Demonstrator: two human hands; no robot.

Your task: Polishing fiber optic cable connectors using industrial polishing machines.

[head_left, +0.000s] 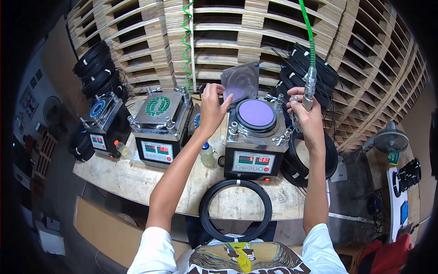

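My left hand (pixel 212 107) is raised at the left rear of the nearest polishing machine (pixel 254 157), its thumb apart from the bent fingers. Beside the thumb, a purple round patch (pixel 236 93) shows against the tilted metal plate (pixel 242 77); I cannot tell if the hand touches it. On the machine's turntable lies a round purple pad (pixel 256 113) with a black rim. At the machine's right, my right hand (pixel 305 109) is closed around a metal air gun (pixel 310 89), from which a green hose (pixel 308 32) runs upward.
Left of this machine stand a second machine (pixel 157 132) with a green-studded ring and a third (pixel 101 123). A small clear bottle (pixel 206 155) is between machines. Black cable coils (pixel 93 68) are stacked around, one coil (pixel 204 201) at the table's front edge. Wooden pallets (pixel 253 23) rise behind.
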